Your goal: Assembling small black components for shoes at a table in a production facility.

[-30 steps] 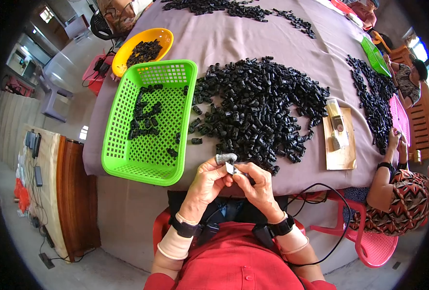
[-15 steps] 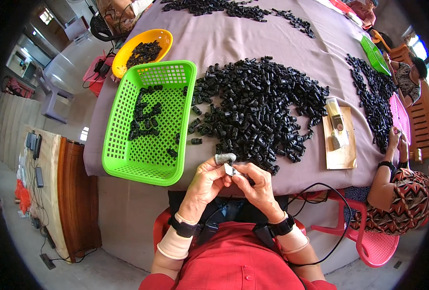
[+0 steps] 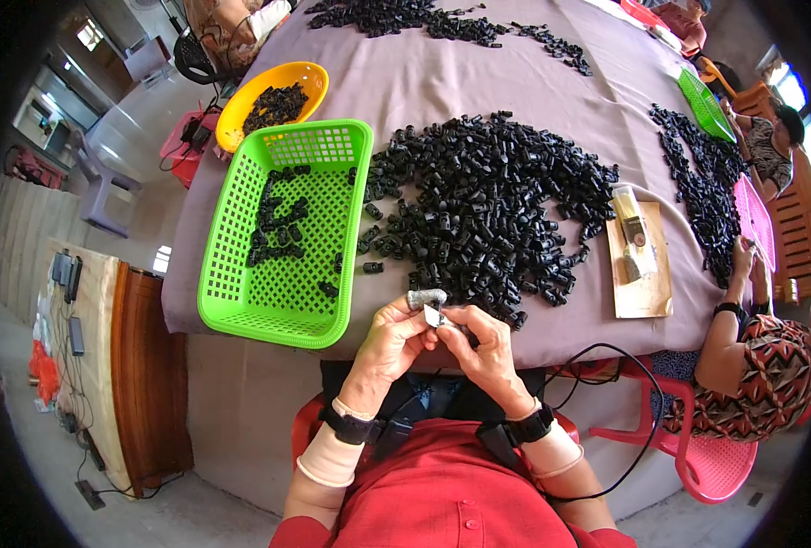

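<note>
My left hand (image 3: pixel 380 345) and my right hand (image 3: pixel 484 347) meet at the table's near edge, both closed in a pinch. A grey cover (image 3: pixel 426 298) wraps one left finger. Between the fingertips shows a small white, flat, blade-like piece (image 3: pixel 432 316), seemingly pinched by my right hand. A small black plastic part (image 3: pixel 441 311) sits against it, seemingly in my left fingers, which mostly hide it. Just beyond my hands spreads a large pile of black barrel-shaped parts (image 3: pixel 479 210). To the left stands a green mesh basket (image 3: pixel 287 336) with several such parts inside.
A yellow bowl (image 3: pixel 318 84) of small dark pieces stands behind the basket. On the right lies a tan card (image 3: pixel 641 297) with a small tool (image 3: pixel 636 233) on it. A co-worker (image 3: pixel 753 365) sits far right by more black parts (image 3: pixel 702 173). A black cable (image 3: pixel 654 429) loops beside me.
The white piece between my fingertips is turned slightly differently. My hands stay in nearly the same place, and the view has shifted a little.
</note>
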Tool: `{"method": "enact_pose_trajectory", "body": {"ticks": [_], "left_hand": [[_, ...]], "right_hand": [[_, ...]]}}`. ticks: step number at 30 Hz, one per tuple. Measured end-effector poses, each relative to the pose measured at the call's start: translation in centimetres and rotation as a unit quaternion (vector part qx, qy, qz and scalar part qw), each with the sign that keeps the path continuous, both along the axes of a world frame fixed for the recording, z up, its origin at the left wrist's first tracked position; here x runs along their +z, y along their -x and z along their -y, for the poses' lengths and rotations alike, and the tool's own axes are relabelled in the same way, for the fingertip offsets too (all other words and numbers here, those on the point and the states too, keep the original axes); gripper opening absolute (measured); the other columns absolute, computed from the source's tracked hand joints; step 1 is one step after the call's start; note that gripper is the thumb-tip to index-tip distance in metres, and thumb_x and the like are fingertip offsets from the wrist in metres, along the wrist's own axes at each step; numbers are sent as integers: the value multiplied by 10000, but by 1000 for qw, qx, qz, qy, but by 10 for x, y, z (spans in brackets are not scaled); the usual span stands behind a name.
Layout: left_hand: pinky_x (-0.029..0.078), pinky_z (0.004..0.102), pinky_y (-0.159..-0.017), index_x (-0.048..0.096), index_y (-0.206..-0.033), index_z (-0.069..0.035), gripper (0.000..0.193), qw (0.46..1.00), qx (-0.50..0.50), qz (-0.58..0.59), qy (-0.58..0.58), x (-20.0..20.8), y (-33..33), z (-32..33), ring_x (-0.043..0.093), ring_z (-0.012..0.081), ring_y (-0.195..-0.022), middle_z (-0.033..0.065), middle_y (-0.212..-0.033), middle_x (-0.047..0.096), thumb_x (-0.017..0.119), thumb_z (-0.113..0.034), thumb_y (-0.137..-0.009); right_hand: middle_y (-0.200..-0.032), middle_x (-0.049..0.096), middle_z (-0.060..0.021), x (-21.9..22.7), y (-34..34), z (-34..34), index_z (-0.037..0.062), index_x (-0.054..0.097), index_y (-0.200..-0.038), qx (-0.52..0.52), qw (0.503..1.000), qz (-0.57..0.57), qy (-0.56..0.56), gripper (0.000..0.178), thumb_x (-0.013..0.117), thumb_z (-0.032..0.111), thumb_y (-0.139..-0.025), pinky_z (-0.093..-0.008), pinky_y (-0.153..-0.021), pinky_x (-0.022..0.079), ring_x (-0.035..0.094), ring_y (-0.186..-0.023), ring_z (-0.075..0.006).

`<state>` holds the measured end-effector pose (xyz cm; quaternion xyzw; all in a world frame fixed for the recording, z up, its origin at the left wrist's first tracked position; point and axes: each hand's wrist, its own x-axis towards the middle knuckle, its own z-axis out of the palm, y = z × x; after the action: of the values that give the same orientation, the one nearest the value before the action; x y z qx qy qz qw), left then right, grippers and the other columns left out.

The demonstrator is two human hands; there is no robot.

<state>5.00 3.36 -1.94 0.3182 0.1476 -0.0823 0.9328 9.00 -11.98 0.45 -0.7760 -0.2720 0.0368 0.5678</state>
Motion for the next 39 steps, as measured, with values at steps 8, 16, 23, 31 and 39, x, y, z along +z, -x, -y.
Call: {"method": "enact_pose_trajectory", "body": {"ticks": [8,16,23,31,39], "left_hand": [[482,228,-580,602,-1080,-39,217,1000,0,14,-11,-1,-2,2,578,112,-637,33,-805,627,564,-53,-867],[475,230,-626,603,-1088,-39,235,999,-14,50,-6,-3,0,2,585,121,-689,34,-844,640,569,-59,-856],[489,258,-600,613,-1045,-48,203,999,3,32,-26,-2,0,4,591,141,-665,43,-821,628,579,-28,-846],[481,255,-596,628,-1016,-64,190,999,9,24,-44,0,0,7,586,137,-667,33,-808,624,579,-16,-839],[500,237,-623,619,-1060,-64,247,999,17,34,-33,-1,6,5,599,132,-667,29,-818,630,589,-1,-823]], "right_hand": [[-791,633,-118,-4,1,0,4,616,-917,-21,1000,-6,-3,161,650,105,-796,-301,-617,496,640,-697,-234],[-789,636,-115,-10,3,5,14,623,-917,-6,999,5,-32,166,642,145,-816,-292,-616,494,640,-693,-220],[-698,563,37,-13,0,9,23,608,-933,-69,956,-224,-178,171,557,183,-900,-177,-523,384,468,-597,-20],[-695,528,57,-15,-4,12,25,594,-941,-43,959,-222,-172,187,560,206,-907,-171,-508,353,424,-580,-5],[-701,516,70,-7,2,8,9,591,-954,-44,961,-224,-157,166,601,157,-881,-167,-511,340,421,-593,-2]]}}
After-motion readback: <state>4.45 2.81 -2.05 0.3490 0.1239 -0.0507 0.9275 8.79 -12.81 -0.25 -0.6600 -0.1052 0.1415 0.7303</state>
